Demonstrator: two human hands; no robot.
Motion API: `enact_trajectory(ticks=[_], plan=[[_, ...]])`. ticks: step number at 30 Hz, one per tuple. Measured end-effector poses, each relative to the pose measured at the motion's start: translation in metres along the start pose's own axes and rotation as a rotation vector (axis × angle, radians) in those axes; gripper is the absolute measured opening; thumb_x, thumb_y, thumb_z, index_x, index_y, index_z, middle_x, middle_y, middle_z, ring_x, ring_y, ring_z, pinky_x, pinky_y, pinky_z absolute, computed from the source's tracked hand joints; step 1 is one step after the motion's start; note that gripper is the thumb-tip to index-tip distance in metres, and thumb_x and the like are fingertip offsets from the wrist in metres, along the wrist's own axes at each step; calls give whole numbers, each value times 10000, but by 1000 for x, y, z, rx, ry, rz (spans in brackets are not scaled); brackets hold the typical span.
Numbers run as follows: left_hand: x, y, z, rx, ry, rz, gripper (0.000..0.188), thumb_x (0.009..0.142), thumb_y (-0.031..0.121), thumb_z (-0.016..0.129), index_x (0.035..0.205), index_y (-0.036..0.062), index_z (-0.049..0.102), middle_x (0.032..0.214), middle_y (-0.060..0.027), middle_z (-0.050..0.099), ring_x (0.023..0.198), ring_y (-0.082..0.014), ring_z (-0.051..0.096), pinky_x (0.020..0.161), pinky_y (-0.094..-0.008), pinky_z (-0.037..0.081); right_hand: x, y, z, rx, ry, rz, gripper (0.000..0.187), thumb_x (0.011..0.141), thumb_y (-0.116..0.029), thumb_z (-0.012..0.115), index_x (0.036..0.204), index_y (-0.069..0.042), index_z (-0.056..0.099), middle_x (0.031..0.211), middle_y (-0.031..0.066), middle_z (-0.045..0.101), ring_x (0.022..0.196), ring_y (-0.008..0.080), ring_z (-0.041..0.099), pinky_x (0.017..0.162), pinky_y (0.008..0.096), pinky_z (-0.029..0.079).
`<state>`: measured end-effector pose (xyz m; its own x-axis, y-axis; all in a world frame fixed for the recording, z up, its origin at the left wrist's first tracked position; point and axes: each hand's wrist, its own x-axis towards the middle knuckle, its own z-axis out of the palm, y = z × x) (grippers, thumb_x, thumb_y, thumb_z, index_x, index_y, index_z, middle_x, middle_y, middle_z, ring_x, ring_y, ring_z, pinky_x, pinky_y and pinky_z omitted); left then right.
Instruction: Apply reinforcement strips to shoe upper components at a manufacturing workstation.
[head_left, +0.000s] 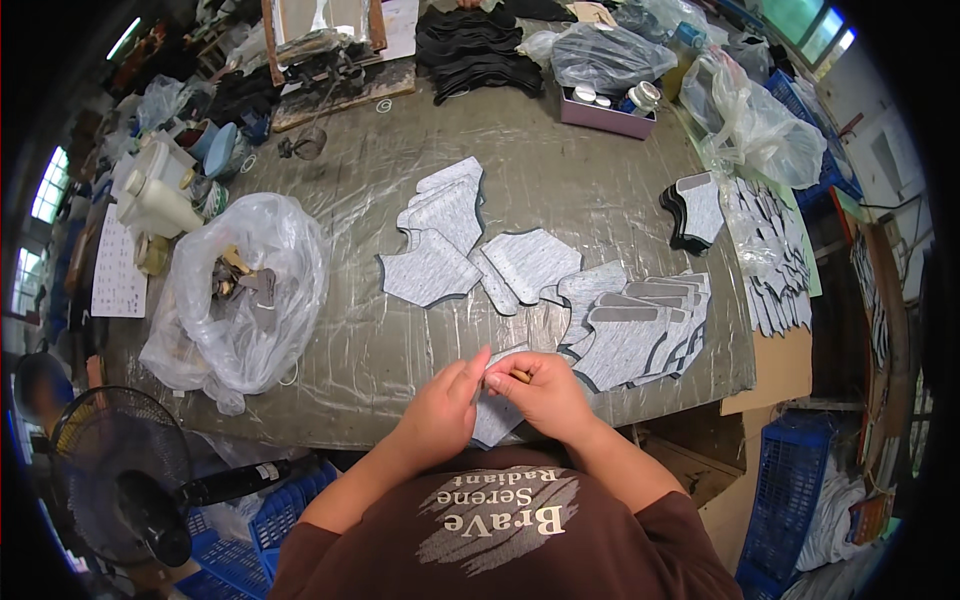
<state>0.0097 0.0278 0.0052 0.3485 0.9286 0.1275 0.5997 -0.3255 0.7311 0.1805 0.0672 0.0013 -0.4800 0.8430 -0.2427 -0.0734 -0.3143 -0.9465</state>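
Observation:
At the table's near edge, close to my body, both hands meet over a light grey, dark-edged shoe-upper-like cut piece [497,420]. My left hand [447,402] is closed on it, with thumb and fingers pressed together. My right hand [545,396] is closed in a pinch around a small brownish stick-like thing [520,376], whose working end is hidden by the fingers. Just beyond lie similar loose grey pieces [430,268], some overlapping. To the right, a fanned stack of grey pieces [630,335] shows darker grey strips along the upper edges.
A clear plastic bag [245,330] with scraps stands at left, beside a white bottle [160,203]. Far back are black pieces [475,55] and a purple box [608,117] of jars. A small stack [698,212] sits at right. A fan [120,465] stands lower left; blue crates [785,500] lower right.

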Motion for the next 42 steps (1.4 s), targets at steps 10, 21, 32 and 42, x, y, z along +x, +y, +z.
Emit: enact_trajectory(ticks=[10,21,32,42], plan=[[2,3,1,52,25,67,587,727,-92,491,1300,-51,375,978,-197,506,882,-364,520,784,-409,445,-3,-2,0,209,-20,221,118,842,-102,623,870,11,646,761,25,620,695,68,542,612,207,436],[2,-8,9,-1518,153,-346,258,924,49,443,1155,-59,484,1081,-119,550,867,-175,542,829,-306,434,0,8,2,576,-85,134,52,896,-67,508,845,-56,509,654,-19,475,531,49,402,468,194,309],[9,-14,-13,-163,203,177,108,776,-29,610,864,26,578,829,-77,580,735,-144,548,652,-268,459,5,14,-14,770,43,-107,136,940,-130,405,825,-77,456,676,35,502,468,60,348,431,222,329],[0,-30,-13,-647,282,-664,35,805,25,631,804,1,606,693,21,564,594,-33,482,517,-190,384,-8,27,-35,-1200,112,-598,228,680,-220,718,856,-99,638,646,48,556,577,254,563,512,362,441]])
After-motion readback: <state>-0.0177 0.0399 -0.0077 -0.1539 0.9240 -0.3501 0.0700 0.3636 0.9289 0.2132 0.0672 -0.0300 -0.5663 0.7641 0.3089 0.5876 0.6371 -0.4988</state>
